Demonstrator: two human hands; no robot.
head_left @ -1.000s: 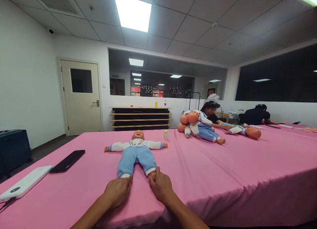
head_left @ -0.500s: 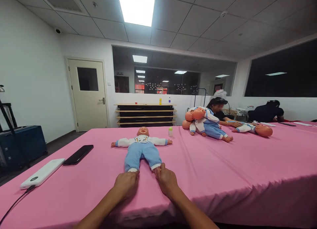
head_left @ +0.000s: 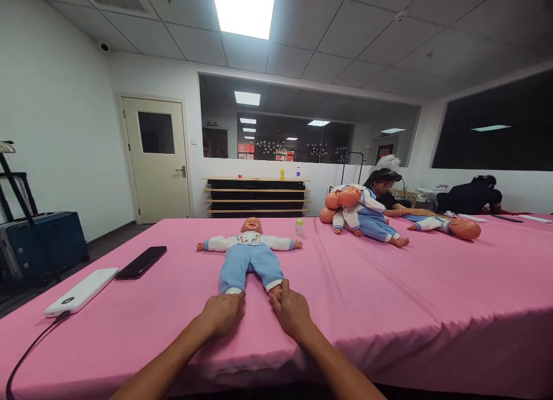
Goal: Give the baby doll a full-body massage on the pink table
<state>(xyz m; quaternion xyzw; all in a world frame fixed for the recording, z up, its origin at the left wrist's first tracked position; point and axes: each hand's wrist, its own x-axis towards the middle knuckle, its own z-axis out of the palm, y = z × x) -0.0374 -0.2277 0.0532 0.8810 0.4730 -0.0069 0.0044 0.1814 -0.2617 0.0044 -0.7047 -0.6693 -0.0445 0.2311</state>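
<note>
Near the front edge of a broad table (head_left: 371, 296) draped in pink cloth, a plastic-headed baby doll (head_left: 250, 259) in a white-sleeved top and light blue plush trousers lay on its back, arms spread, feet toward the wearer. Over the last second its pose had barely altered; the view had swung a little left and down, bringing more of a dark blue suitcase (head_left: 54, 238) into sight. The right hand (head_left: 292, 310) had its fingers closed around one foot, thumb on top; the left hand (head_left: 222, 314) curled over the other foot, hiding it, and looked closed on it too. So the hold on both feet had apparently stayed steady, legs slightly apart. A small whitish bottle with a green cap (head_left: 299, 227) stood just beyond one outstretched arm, and a flat black phone (head_left: 141, 263) lay well to the left, beside a white rectangular power bank (head_left: 82, 292)
</note>
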